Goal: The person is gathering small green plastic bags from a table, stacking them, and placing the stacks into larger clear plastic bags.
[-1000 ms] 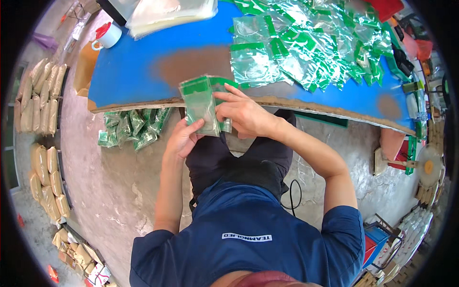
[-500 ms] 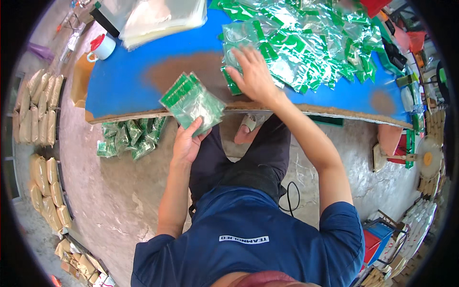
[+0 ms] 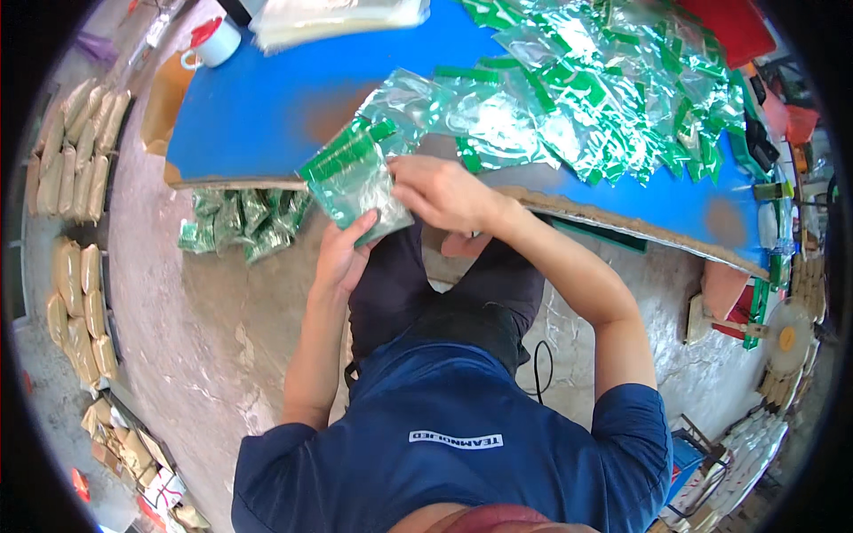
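Note:
Fanned over the table's front edge is a small stack of clear plastic bags with green bands (image 3: 351, 178), gripped at its lower end by my left hand (image 3: 346, 253), thumb on top. My right hand (image 3: 444, 191) is closed at the stack's right side, fingers bent around the edge of another clear bag (image 3: 402, 102). That bag lies above the hand and overlaps the stack's upper right corner. Just to the right, more green-banded bags (image 3: 569, 107) cover the table in a loose shiny heap. My right fingertips are partly hidden behind the hand.
The blue table (image 3: 240, 115) has a worn brown edge. A white mug with red inside (image 3: 213, 44) and a pile of clear sheets (image 3: 338, 19) stand at the back left. Filled green packets (image 3: 244, 222) lie on the floor below the table's left part.
My right hand has come from the heap down and left to the stack, bringing a bag along. My left hand still holds the stack in about the same place. The view has shifted slightly.

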A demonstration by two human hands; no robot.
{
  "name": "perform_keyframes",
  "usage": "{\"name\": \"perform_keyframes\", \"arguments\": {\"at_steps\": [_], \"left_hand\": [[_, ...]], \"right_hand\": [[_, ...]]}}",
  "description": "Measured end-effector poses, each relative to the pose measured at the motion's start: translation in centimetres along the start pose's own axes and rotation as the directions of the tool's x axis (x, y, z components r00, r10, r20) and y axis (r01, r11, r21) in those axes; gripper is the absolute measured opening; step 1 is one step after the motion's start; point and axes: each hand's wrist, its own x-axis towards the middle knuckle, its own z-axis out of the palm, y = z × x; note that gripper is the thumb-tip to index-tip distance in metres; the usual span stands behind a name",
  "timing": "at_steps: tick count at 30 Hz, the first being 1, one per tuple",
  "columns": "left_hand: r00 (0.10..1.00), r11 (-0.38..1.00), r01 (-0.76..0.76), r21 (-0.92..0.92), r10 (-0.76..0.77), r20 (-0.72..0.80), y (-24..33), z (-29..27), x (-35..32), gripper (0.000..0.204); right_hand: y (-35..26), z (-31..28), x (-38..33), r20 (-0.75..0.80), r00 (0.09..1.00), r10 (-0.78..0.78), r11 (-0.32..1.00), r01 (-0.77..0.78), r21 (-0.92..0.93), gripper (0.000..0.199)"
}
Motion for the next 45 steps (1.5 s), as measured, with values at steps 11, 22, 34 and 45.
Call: {"name": "perform_keyframes", "arguments": {"at_steps": [11, 22, 34, 45], "left_hand": [[0.989, 0.986, -0.108, -0.125, 0.094, -0.113, -0.3, -3.1, -1.3, 0.052], [0.990, 0.981, -0.026, -0.192, -0.001, -0.140, -1.3, -0.1, -0.3, 0.042], [0.995, 0.995, 0.047, -0.083, -0.039, 0.096, -1.8, 1.3, 1.2, 0.047], [0.981, 0.997, 0.058, 0.044, -0.065, 0.182, -0.9, -1.2, 1.6, 0.049]], "right_hand": [[3.0, -1.0, 4.4, -0.089, 0.995, 0.038, 0.796, -0.084, -0.599, 0.049], [-0.4, 0.5, 2.1, 0.020, 0.999, 0.051, 0.993, -0.053, 0.108, 0.030], [0.5, -3.2, -1.5, -0.425, 0.866, 0.264, 0.941, -0.328, -0.084, 0.035], [1.2, -2.7, -3.1, -0.151, 0.983, 0.106, 0.991, -0.117, -0.068, 0.031]]}}
